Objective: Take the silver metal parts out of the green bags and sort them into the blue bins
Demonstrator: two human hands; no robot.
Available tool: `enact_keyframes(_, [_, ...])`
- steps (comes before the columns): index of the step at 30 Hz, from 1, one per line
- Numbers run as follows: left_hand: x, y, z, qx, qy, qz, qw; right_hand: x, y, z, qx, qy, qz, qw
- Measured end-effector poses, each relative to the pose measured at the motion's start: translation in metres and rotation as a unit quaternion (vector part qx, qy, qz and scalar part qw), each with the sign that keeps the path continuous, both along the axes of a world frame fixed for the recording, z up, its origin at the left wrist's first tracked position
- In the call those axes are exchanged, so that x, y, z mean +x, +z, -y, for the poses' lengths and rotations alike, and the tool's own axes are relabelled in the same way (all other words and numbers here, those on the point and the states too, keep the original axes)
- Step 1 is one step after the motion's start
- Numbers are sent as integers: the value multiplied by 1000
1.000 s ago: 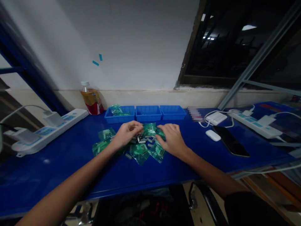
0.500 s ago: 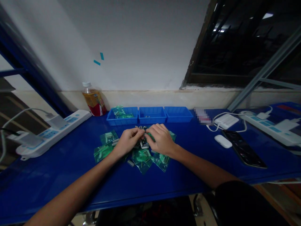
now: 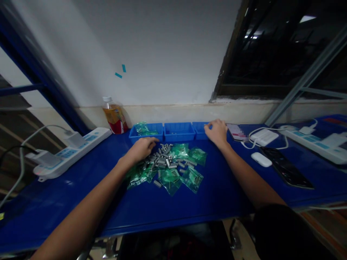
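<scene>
My left hand (image 3: 142,148) hovers at the left edge of a pile of small silver metal cylinders (image 3: 162,159); its fingers are loosely bent and apart, with nothing visible in them. Over the right blue bin (image 3: 199,134) is my right hand (image 3: 217,132), its fingers curled together; whatever they hold is too small to make out. Green-tinted plastic bags (image 3: 169,180) with small metal parts lie around and under the cylinders. The middle blue bin (image 3: 179,137) has a few tiny pieces inside. More green bags (image 3: 142,128) lie in the left blue bin (image 3: 146,138).
A drink bottle (image 3: 115,115) stands behind a white power strip (image 3: 73,155) on the left. At right lie a white earbud case (image 3: 261,159), a dark phone (image 3: 287,168), a white charger (image 3: 264,138) with cable, another phone (image 3: 235,132) and a second power strip (image 3: 317,146).
My hands, together over the pile before, are now apart. The right has moved right and back to the right bin; the left has drawn slightly back, uncovering the cylinders.
</scene>
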State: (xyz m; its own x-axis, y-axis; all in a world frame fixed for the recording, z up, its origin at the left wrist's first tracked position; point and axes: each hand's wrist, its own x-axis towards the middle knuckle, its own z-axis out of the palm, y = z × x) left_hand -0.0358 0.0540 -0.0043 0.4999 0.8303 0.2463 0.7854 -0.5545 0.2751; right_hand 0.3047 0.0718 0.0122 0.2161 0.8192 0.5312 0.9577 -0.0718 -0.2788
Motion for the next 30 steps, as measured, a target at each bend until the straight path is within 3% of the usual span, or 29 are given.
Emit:
enact_keyframes(4, [21, -2, -5, 5, 7, -88, 996, -2, -10, 1, -43, -14, -6, 999])
enact_keyframes(8, [27, 2, -5, 2, 46, -98, 994, -20, -11, 15, 9, 32, 6, 999])
enact_keyframes(10, [24, 5, -1, -19, 49, -50, 997, -38, -8, 28, 54, 99, 18, 993])
enact_keyframes(13, [18, 15, 11, -97, 10, 81, 992, -73, -4, 52, 84, 274, 46, 957])
enact_keyframes(16, [20, 25, 31, -176, -59, 202, 962, -102, -2, 74, 91, 412, 68, 904])
enact_keyframes(18, [24, 29, 42, -216, -96, 244, 940, -112, -3, 83, 95, 453, 73, 883])
enact_keyframes(21, [31, 32, 51, -257, -121, 268, 920, -115, -5, 87, 108, 460, 68, 879])
enact_keyframes(25, [33, 34, 53, -254, -124, 276, 919, -116, -6, 87, 124, 462, 77, 875])
enact_keyframes(28, [31, 36, 51, -229, -116, 242, 936, -113, -3, 82, 130, 447, 107, 879])
enact_keyframes(30, [26, 33, 47, -157, -92, 181, 967, -103, 0, 72, 138, 392, 111, 903])
